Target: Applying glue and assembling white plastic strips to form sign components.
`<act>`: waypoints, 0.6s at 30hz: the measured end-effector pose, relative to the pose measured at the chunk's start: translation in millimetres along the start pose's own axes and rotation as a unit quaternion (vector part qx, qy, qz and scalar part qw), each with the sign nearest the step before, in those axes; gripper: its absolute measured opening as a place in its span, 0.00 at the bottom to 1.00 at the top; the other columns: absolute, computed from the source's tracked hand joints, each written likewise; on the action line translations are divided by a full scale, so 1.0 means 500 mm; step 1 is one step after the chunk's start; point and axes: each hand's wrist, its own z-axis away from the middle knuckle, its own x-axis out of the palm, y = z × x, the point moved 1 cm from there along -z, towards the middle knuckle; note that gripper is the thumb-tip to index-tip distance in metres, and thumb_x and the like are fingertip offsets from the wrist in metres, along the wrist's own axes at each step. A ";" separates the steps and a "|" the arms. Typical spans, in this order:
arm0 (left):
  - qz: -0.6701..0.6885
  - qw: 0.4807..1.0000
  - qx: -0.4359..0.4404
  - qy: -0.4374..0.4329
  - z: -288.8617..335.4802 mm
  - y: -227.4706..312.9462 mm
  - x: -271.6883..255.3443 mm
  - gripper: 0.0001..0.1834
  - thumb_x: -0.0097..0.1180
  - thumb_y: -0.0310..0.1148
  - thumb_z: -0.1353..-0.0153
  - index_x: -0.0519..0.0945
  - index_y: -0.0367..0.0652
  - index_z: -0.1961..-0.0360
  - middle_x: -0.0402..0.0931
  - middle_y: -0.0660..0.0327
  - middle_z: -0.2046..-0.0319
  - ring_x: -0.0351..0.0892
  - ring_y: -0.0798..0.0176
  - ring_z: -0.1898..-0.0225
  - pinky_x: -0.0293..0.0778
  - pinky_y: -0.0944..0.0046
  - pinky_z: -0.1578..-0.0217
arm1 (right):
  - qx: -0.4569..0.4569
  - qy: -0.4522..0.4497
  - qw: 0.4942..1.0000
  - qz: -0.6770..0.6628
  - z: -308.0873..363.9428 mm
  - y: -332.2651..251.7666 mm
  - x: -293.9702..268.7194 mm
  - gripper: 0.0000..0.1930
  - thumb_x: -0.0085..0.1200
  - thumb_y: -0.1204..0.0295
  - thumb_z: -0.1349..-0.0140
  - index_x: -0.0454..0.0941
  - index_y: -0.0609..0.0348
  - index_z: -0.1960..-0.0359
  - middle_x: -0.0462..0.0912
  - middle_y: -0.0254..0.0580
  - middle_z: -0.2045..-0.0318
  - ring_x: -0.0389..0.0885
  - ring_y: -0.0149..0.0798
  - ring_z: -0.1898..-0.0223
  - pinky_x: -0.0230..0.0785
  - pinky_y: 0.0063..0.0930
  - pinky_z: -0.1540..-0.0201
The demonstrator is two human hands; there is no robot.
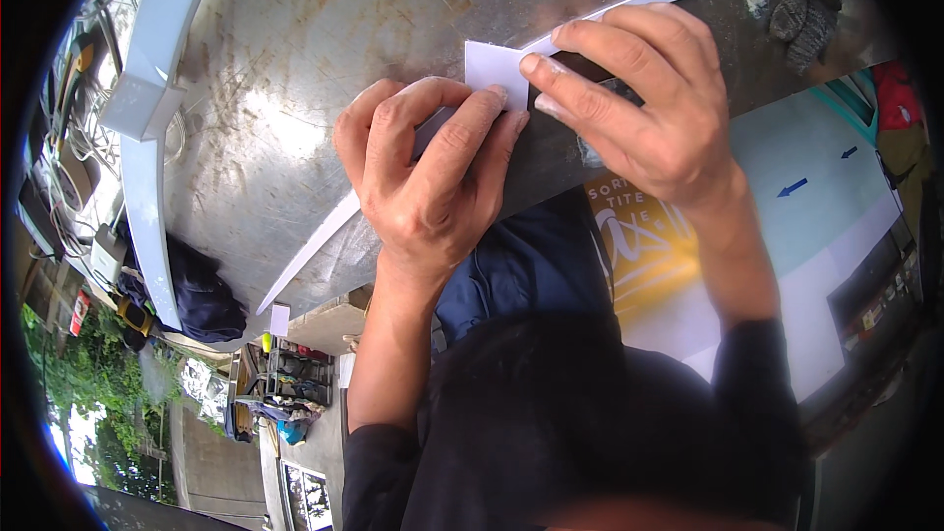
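A long, thin, curved white strip crosses the metal table, with pointed ends at the lower left and upper right. At its middle stands a flat white rectangular piece. My left hand is closed, its thumb and fingertips pinching this piece near its lower edge. To the right, my right hand has its fingers bent over the strip beside the piece, the fingertips at the piece's right edge. The fingers cover much of the place where strip and piece meet, so I cannot tell whether they are joined.
A similar, wider white strip with a block around its middle lies at the left of the stained metal table. Tangled cables and dark cloth are beside it. A grey knitted glove lies far right; a printed sheet is below.
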 end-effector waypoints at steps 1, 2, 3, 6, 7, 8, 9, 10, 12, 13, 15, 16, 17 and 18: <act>0.000 1.000 -0.001 0.001 0.001 0.000 0.001 0.17 0.78 0.28 0.55 0.88 0.51 0.61 0.82 0.67 0.62 0.75 0.57 0.58 0.70 0.57 0.53 | -0.001 -0.001 1.000 0.000 0.003 -0.002 0.003 0.18 0.73 0.69 0.54 0.92 0.51 0.57 0.86 0.35 0.55 0.81 0.42 0.53 0.74 0.39 0.49; 0.002 1.000 -0.002 0.001 0.002 0.000 0.002 0.17 0.78 0.28 0.55 0.88 0.51 0.61 0.82 0.67 0.61 0.75 0.57 0.58 0.70 0.57 0.53 | 0.002 -0.003 1.000 0.006 0.004 -0.004 0.004 0.18 0.73 0.69 0.53 0.92 0.51 0.57 0.85 0.35 0.54 0.80 0.42 0.52 0.74 0.39 0.49; 0.003 1.000 -0.002 0.001 0.002 0.000 0.003 0.17 0.78 0.28 0.55 0.88 0.51 0.62 0.82 0.66 0.61 0.75 0.56 0.58 0.70 0.57 0.53 | 0.006 -0.005 1.000 0.011 0.006 -0.005 0.005 0.18 0.73 0.69 0.53 0.92 0.51 0.56 0.85 0.35 0.53 0.80 0.41 0.52 0.74 0.39 0.49; 0.004 1.000 0.000 0.001 0.003 -0.002 0.003 0.17 0.78 0.28 0.55 0.88 0.51 0.62 0.82 0.66 0.61 0.75 0.56 0.58 0.70 0.57 0.54 | -0.007 0.001 0.999 0.038 0.012 -0.009 0.016 0.18 0.72 0.69 0.51 0.92 0.51 0.55 0.84 0.35 0.52 0.80 0.41 0.51 0.74 0.40 0.47; 0.005 1.000 0.000 0.001 0.003 -0.002 0.003 0.17 0.78 0.28 0.55 0.88 0.51 0.62 0.82 0.66 0.61 0.75 0.56 0.58 0.70 0.57 0.54 | -0.007 0.000 0.999 0.039 0.013 -0.009 0.015 0.18 0.72 0.69 0.51 0.92 0.51 0.55 0.84 0.35 0.52 0.80 0.41 0.51 0.74 0.40 0.47; 0.006 1.000 0.000 0.001 0.003 -0.002 0.003 0.17 0.78 0.28 0.55 0.88 0.51 0.62 0.82 0.66 0.61 0.75 0.56 0.58 0.70 0.57 0.54 | -0.010 -0.005 0.999 0.047 0.013 -0.010 0.014 0.19 0.72 0.69 0.51 0.92 0.50 0.54 0.84 0.35 0.52 0.80 0.41 0.51 0.74 0.40 0.47; 0.008 1.000 0.001 0.000 0.003 -0.002 0.004 0.17 0.78 0.28 0.55 0.88 0.51 0.61 0.82 0.66 0.61 0.75 0.56 0.58 0.70 0.57 0.54 | -0.013 -0.011 0.998 0.056 0.014 -0.012 0.012 0.20 0.72 0.69 0.51 0.92 0.50 0.53 0.84 0.35 0.51 0.80 0.42 0.51 0.74 0.40 0.46; 0.009 1.000 0.003 0.001 0.002 -0.002 0.004 0.17 0.78 0.28 0.55 0.88 0.51 0.61 0.82 0.66 0.61 0.75 0.56 0.58 0.70 0.57 0.54 | -0.013 -0.010 0.998 0.058 0.012 -0.016 0.008 0.20 0.72 0.69 0.51 0.92 0.50 0.53 0.84 0.35 0.51 0.80 0.42 0.51 0.74 0.40 0.46; 0.002 1.000 0.001 -0.002 0.004 -0.002 0.003 0.17 0.78 0.28 0.55 0.88 0.51 0.61 0.82 0.66 0.61 0.75 0.56 0.57 0.70 0.57 0.54 | 0.018 -0.035 0.999 0.036 0.006 -0.024 -0.002 0.21 0.72 0.70 0.50 0.90 0.52 0.51 0.85 0.36 0.51 0.81 0.43 0.49 0.73 0.41 0.45; 0.003 1.000 0.003 -0.002 0.004 -0.001 0.003 0.17 0.78 0.28 0.55 0.88 0.51 0.61 0.82 0.66 0.61 0.75 0.56 0.57 0.70 0.57 0.54 | 0.018 -0.033 0.999 0.038 0.006 -0.023 -0.007 0.21 0.72 0.70 0.50 0.90 0.52 0.51 0.85 0.36 0.51 0.81 0.43 0.49 0.73 0.41 0.45; 0.000 1.000 -0.001 -0.003 0.004 0.000 0.004 0.18 0.79 0.28 0.55 0.88 0.52 0.61 0.82 0.67 0.61 0.75 0.56 0.57 0.70 0.57 0.54 | 0.010 -0.008 1.000 0.013 0.010 -0.017 -0.017 0.21 0.71 0.70 0.48 0.89 0.54 0.49 0.86 0.37 0.50 0.81 0.43 0.48 0.72 0.42 0.42; 0.000 1.000 0.000 -0.004 0.004 0.000 0.004 0.18 0.79 0.28 0.55 0.88 0.52 0.61 0.82 0.67 0.61 0.75 0.56 0.57 0.70 0.57 0.54 | 0.011 -0.007 1.000 0.012 0.012 -0.016 -0.022 0.21 0.71 0.70 0.48 0.89 0.54 0.49 0.86 0.37 0.50 0.81 0.43 0.48 0.72 0.42 0.42; -0.002 1.000 -0.001 -0.004 0.003 0.001 0.003 0.18 0.79 0.28 0.55 0.88 0.52 0.61 0.82 0.67 0.61 0.75 0.56 0.58 0.70 0.57 0.54 | 0.020 0.000 1.000 0.022 0.014 -0.016 -0.026 0.21 0.71 0.71 0.47 0.89 0.56 0.49 0.86 0.37 0.50 0.81 0.44 0.47 0.71 0.42 0.41; -0.004 1.000 -0.001 -0.004 0.003 0.001 0.003 0.18 0.79 0.28 0.55 0.88 0.52 0.61 0.82 0.67 0.61 0.75 0.57 0.58 0.70 0.57 0.53 | 0.030 0.007 0.999 0.032 0.015 -0.015 -0.028 0.20 0.70 0.71 0.46 0.88 0.57 0.49 0.86 0.38 0.50 0.81 0.44 0.46 0.71 0.43 0.40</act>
